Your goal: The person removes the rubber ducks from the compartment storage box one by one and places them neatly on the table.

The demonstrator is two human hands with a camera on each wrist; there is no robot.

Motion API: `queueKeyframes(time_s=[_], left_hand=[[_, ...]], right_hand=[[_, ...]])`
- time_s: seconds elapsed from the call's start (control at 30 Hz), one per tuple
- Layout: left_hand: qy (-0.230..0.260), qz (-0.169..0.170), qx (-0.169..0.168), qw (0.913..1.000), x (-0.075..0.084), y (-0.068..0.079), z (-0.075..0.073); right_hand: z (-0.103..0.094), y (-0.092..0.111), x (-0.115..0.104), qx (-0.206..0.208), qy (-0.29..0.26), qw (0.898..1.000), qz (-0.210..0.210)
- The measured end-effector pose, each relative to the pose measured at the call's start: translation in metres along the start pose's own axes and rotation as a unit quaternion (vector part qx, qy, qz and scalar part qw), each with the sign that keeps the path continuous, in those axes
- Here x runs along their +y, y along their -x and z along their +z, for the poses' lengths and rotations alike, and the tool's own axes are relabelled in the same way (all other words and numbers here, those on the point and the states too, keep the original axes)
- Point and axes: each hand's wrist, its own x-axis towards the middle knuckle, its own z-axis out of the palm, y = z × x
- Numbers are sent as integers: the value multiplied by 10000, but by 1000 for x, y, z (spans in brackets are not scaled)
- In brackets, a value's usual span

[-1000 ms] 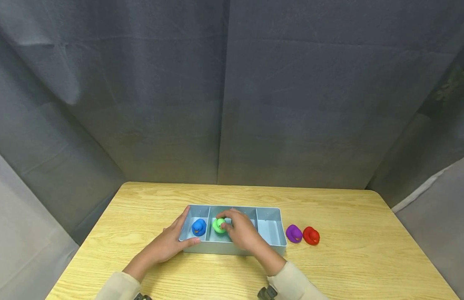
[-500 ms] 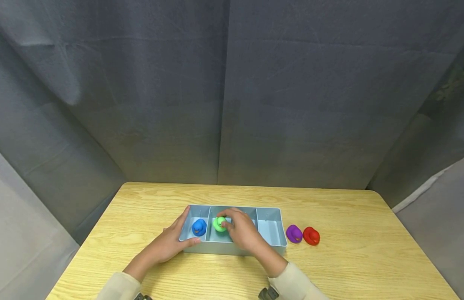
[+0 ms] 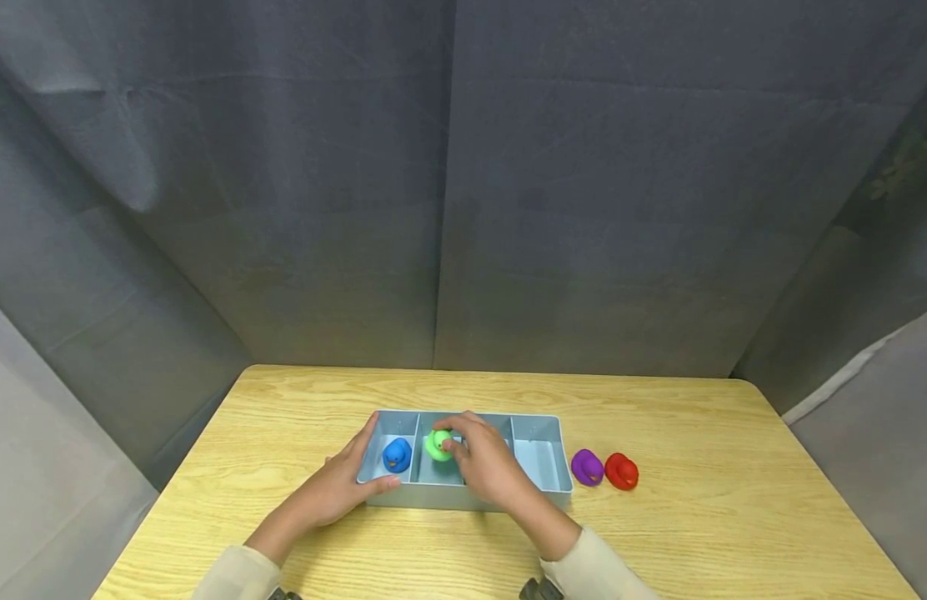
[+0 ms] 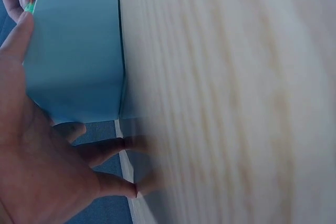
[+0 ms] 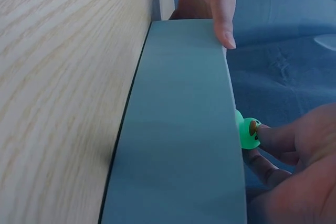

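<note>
A pale blue-grey box with three compartments stands on the table. My left hand holds its left end, thumb over the front rim and fingers along the end wall. In the left wrist view, the lower fingers reach down to the tabletop. A blue rubber duck sits in the left compartment. Over the middle compartment, my right hand pinches a green rubber duck between thumb and fingers. The right wrist view has the green duck's head showing above the box's rim.
Just right of the box, a purple rubber duck and a red rubber duck lie side by side on the wooden table. Grey cloth hangs behind the table and along both sides.
The green duck has risen slightly in my right hand over the middle compartment. My left hand, the box and the other ducks have stayed in place.
</note>
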Motion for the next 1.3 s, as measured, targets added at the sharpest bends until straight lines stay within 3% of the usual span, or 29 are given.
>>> queueKeyframes(time_s=[0.63,1.3], left_hand=[[-29,-11,29,10000,2,1,-1],[-60,38,56,10000,2,1,0]], right_hand=[[-23,5,-6,313,-323,9989,-97],[-42,17,17,637,-450,9965,289]])
